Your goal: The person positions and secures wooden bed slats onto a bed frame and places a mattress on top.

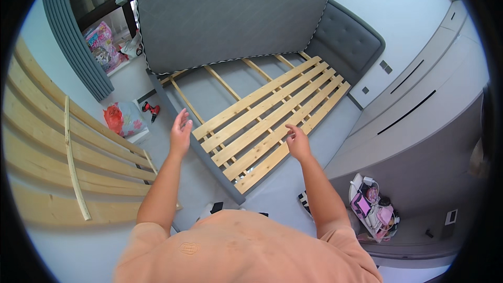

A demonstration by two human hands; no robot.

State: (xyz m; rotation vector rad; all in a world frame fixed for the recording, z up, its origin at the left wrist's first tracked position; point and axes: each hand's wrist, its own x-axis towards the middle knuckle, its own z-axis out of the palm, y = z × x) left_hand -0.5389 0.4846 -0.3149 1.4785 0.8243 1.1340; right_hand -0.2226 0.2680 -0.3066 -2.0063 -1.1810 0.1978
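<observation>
Slats (251, 133) of pale wood lie in parallel across the near half of a grey bed frame (209, 165), over its crossbars (222, 82). The right hand (298, 142) is above the outer slats, grip loosely spread with fingers partly curled; contact cannot be confirmed. The left hand (181, 133) is near the frame's side rail, palm inward, grip likewise spread. Over the far half, a dark grey mattress (225, 15) stands tilted up on edge; a padded headboard (346, 36) adjoins. To the left, a red-and-black drill (151, 109) sits near a floral bag (132, 119), and a second slatted panel (99, 181) stands along the wall.
</observation>
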